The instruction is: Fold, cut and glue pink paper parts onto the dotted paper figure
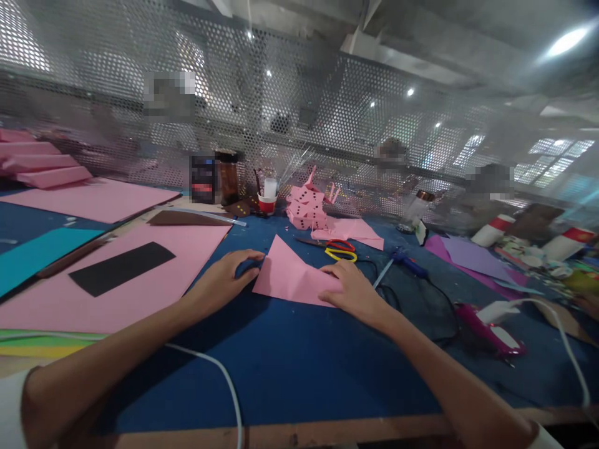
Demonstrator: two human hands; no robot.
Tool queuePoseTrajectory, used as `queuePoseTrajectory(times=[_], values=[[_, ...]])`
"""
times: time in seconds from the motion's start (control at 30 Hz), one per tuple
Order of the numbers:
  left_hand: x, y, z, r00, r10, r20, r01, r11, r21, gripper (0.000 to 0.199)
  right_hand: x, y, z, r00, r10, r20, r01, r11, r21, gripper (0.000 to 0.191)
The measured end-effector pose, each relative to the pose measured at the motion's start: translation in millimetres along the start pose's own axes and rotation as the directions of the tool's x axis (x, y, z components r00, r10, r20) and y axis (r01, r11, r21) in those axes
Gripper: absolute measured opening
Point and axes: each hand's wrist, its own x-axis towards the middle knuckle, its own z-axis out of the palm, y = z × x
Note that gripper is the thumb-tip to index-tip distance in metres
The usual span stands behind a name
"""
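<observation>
A creased piece of pink paper [290, 274] stands partly raised off the blue tabletop in front of me, with a pointed corner up. On its right side my right hand [353, 290] holds it, fingers over the top and thumb low near the edge. My left hand [231, 271] is at its left edge, thumb and fingers curved apart with a gap between them; whether the fingertips touch the paper I cannot tell. Just behind the paper lie scissors [340, 249] with red and yellow handles. Farther back sits a pink folded-paper piece with black dots [306, 206].
Large pink sheets [206, 240] with a black strip [122, 268] lie left. A glue gun [409, 265] and a magenta power strip [491, 330] with cords are right. A white cable [219, 362] crosses the front. A perforated metal screen [299, 106] stands behind, near a red-and-white cup [266, 204].
</observation>
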Motion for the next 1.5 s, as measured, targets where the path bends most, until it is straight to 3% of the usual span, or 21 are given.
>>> queuePoseTrajectory(times=[0.2,0.37,0.47,0.6,0.73,0.83,0.9,1.0,1.1,1.17,1.3,1.4,1.5], values=[[17.8,-8.5,-5.0,1.0,0.021,0.006,-0.021,0.999,0.024,0.05,-5.5,-4.2,-8.3,0.997,-0.034,-0.074,0.041,0.995,0.086,0.019],[63.0,-8.7,-9.3,0.985,0.122,0.125,-0.131,0.989,0.067,0.043,-12.6,-10.2,-15.2,0.957,-0.218,-0.193,0.248,0.957,0.148,0.019],[91.4,-0.9,-4.7,0.943,0.241,0.23,-0.264,0.962,0.076,0.035,-17.8,-15.0,-17.8,0.913,-0.349,-0.212,0.37,0.927,0.065,0.02],[114.2,14.9,10.7,0.848,0.356,0.392,-0.409,0.91,0.058,0.037,-22.6,-18.9,-19.3,0.846,-0.49,-0.207,0.48,0.871,-0.102,0.018],[125.5,29.0,27.8,0.789,0.38,0.482,-0.463,0.884,0.061,0.035,-24.0,-18.0,-21.0,0.791,-0.577,-0.205,0.534,0.814,-0.229,0.017],[132.2,35.5,35.3,0.759,0.374,0.534,-0.471,0.88,0.054,0.028,-24.1,-16.8,-23.2,0.776,-0.599,-0.198,0.539,0.793,-0.285,0.015],[137.2,38.6,35.7,0.752,0.353,0.556,-0.463,0.884,0.065,0.033,-23.9,-16.2,-24.8,0.774,-0.6,-0.201,0.532,0.789,-0.307,0.014],[146.1,44.6,26.5,0.781,0.31,0.542,-0.435,0.893,0.116,0.037,-23.3,-14.3,-27.4,0.776,-0.586,-0.233,0.505,0.798,-0.328,0.013],[153.7,55.2,5.6,0.833,0.291,0.47,-0.409,0.897,0.169,0.031,-22.3,-10.4,-30.9,0.782,-0.532,-0.325,0.445,0.841,-0.306,0.019],[155.4,65.2,-11.3,0.872,0.294,0.393,-0.393,0.897,0.202,0.015,-21.2,-6.5,-33.1,0.788,-0.461,-0.409,0.38,0.886,-0.266,0.027],[146.9,90.3,-41.0,0.927,0.285,0.244,-0.348,0.897,0.274,0.023,-16.6,2.7,-36.0,0.753,-0.289,-0.592,0.238,0.957,-0.165,0.032],[133.6,108.9,-57.6,0.94,0.281,0.195,-0.331,0.889,0.315,0.025,-11.2,8.9,-37.3,0.724,-0.119,-0.679,0.203,0.978,0.046,0.024],[120.4,121.2,-72.0,0.938,0.268,0.218,-0.328,0.889,0.318,0.022,-5.4,13.3,-39.5,0.765,0.085,-0.638,0.196,0.913,0.357,0.018]])
